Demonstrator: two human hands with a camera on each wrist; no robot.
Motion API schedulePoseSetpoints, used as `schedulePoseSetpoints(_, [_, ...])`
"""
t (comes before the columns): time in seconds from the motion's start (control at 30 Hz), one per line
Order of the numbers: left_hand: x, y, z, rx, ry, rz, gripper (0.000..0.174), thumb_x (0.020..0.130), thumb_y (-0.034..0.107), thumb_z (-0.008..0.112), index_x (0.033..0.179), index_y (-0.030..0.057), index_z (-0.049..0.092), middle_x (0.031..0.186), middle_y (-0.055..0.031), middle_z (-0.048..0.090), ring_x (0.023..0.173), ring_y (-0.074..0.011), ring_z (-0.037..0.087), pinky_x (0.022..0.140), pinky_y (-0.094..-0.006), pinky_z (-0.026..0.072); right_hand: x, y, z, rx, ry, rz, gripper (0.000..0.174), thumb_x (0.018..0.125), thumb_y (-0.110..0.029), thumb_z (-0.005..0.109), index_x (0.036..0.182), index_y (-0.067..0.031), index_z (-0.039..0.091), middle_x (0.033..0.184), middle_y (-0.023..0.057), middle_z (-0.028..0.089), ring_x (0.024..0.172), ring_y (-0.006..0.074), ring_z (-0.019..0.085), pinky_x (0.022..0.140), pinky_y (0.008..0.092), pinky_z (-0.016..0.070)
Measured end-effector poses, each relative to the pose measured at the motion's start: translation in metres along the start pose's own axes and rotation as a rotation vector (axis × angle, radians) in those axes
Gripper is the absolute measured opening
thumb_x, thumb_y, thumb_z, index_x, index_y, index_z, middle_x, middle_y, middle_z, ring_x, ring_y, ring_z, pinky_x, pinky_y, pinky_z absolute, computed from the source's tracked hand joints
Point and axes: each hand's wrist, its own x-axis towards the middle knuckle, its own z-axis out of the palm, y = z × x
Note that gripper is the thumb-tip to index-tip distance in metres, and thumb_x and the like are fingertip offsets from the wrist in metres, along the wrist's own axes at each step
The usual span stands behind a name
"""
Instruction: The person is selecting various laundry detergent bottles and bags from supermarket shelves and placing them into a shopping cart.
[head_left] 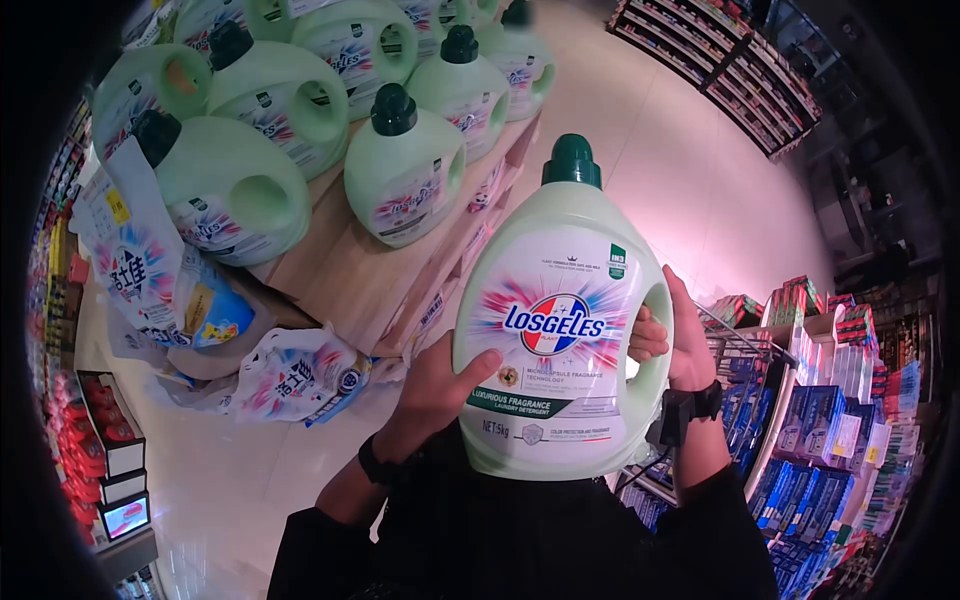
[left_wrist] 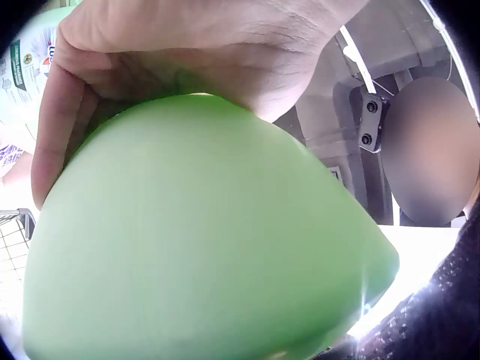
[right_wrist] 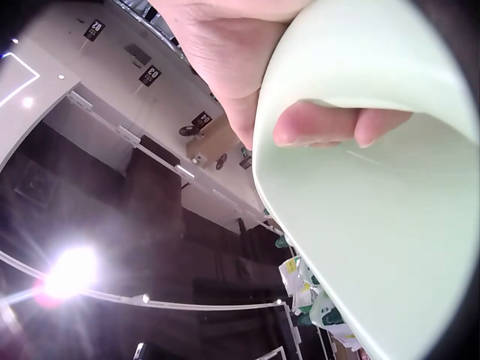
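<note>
A large pale green laundry detergent bottle (head_left: 550, 400) with a dark green cap (head_left: 573, 162) is held upright before the body, its label facing the head camera. My left hand (head_left: 437, 385) grips its lower left side, thumb on the front and the other fingers hidden behind. On the other side my right hand (head_left: 690, 345) holds the handle, with fingers (head_left: 649, 335) coming through the opening. The left wrist view shows the left hand's palm against the smooth green side. In the right wrist view, two fingertips (right_wrist: 315, 126) curl through the handle hole.
Several similar bottles (head_left: 405, 180) stand on a wooden display (head_left: 340, 240) at the upper left. Printed plastic wrapping (head_left: 290, 375) hangs off its near corner. A wire shopping cart (head_left: 745, 345) is at the right, by stacked blue boxes (head_left: 810, 480). Shelves (head_left: 715, 65) stand across the aisle.
</note>
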Motion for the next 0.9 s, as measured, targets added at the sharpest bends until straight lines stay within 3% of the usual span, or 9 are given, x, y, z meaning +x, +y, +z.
schedulePoseSetpoints(0.33, [0.0,0.003,0.002,-0.156,0.016,0.066,0.042,0.093,0.026,0.058,0.121,-0.0053,0.054,0.111,-0.0144,0.064,0.1,-0.0179,0.061,0.089,-0.0312,0.0458,0.007,-0.01,0.002,-0.094,-0.104,-0.019,0.06,0.097,-0.057,0.036,0.079,-0.0031,0.056,0.05,0.002,0.045,0.038,0.013,0.039,0.045,0.0275,0.0378])
schedulePoseSetpoints(0.43, [-0.005,-0.009,0.004,-0.341,0.04,0.057,0.044,0.096,0.027,0.053,0.127,-0.0034,0.049,0.12,-0.0134,0.06,0.107,-0.0182,0.058,0.093,-0.0317,0.0443,-0.002,0.002,0.015,-0.2,-0.07,-0.108,0.052,0.094,-0.051,0.049,0.088,0.0001,0.054,0.058,0.003,0.049,0.044,0.0112,0.044,0.048,0.0273,0.0413])
schedulePoseSetpoints(0.53, [0.003,-0.057,0.002,-0.606,0.055,0.022,0.047,0.099,0.032,0.047,0.132,-0.0007,0.044,0.126,-0.0119,0.056,0.113,-0.0192,0.056,0.097,-0.0331,0.0432,-0.012,0.012,0.067,-0.417,-0.026,-0.218,0.037,0.08,-0.017,0.073,0.103,0.0027,0.052,0.067,0.0047,0.053,0.05,0.0118,0.052,0.053,0.0263,0.0496])
schedulePoseSetpoints(0.6, [0.009,-0.083,0.001,-0.862,-0.008,-0.047,0.051,0.102,0.041,0.036,0.134,0.0023,0.043,0.13,-0.0096,0.054,0.118,-0.0194,0.053,0.102,-0.0334,0.0408,-0.014,0.019,0.09,-0.451,-0.064,-0.204,0.035,0.08,-0.009,0.071,0.106,0.0039,0.052,0.071,0.0056,0.055,0.055,0.0127,0.055,0.055,0.0264,0.0496])
schedulePoseSetpoints(0.7, [0.013,-0.09,0.006,-0.914,0.022,-0.089,0.05,0.103,0.041,0.032,0.135,0.0027,0.043,0.131,-0.0086,0.054,0.121,-0.0184,0.051,0.104,-0.0322,0.0385,-0.011,0.038,0.119,-0.487,-0.038,-0.176,0.033,0.08,0.0,0.069,0.108,0.0049,0.054,0.078,0.007,0.06,0.061,0.0132,0.059,0.059,0.0257,0.0498])
schedulePoseSetpoints(0.77, [0.02,-0.089,-0.003,-0.904,0.083,-0.1,0.049,0.105,0.038,0.029,0.134,0.0021,0.044,0.126,-0.0069,0.056,0.117,-0.0167,0.051,0.102,-0.0304,0.0383,-0.001,0.051,0.131,-0.548,0.033,-0.175,0.031,0.079,0.002,0.068,0.107,0.0051,0.055,0.08,0.0069,0.061,0.062,0.013,0.06,0.06,0.0258,0.0502])
schedulePoseSetpoints(0.83, [0.022,-0.087,-0.011,-0.429,0.166,-0.128,0.041,0.104,0.031,0.036,0.129,0.0008,0.048,0.118,-0.006,0.059,0.108,-0.0143,0.054,0.096,-0.0278,0.0409,0.011,0.067,0.132,-0.673,0.078,-0.222,0.03,0.079,0.002,0.069,0.105,0.0055,0.056,0.082,0.0072,0.063,0.062,0.0129,0.06,0.06,0.0259,0.0505])
schedulePoseSetpoints(0.87, [0.013,-0.088,-0.011,-0.311,0.289,-0.018,0.031,0.1,0.021,0.047,0.122,-0.0006,0.052,0.106,-0.0039,0.061,0.095,-0.0113,0.055,0.086,-0.0262,0.0442,0.017,0.076,0.128,-0.756,0.094,-0.234,0.029,0.079,0.001,0.069,0.105,0.0053,0.056,0.084,0.0079,0.063,0.063,0.0132,0.06,0.06,0.0258,0.0505])
schedulePoseSetpoints(0.9, [0.005,-0.08,-0.012,-0.323,0.293,0.003,0.031,0.1,0.021,0.047,0.122,-0.0006,0.052,0.106,-0.0039,0.061,0.095,-0.0113,0.055,0.086,-0.0262,0.0442,0.023,0.087,0.125,-0.791,0.12,-0.281,0.029,0.079,0.001,0.069,0.104,0.0049,0.056,0.085,0.0083,0.064,0.064,0.0134,0.061,0.061,0.0259,0.0503])
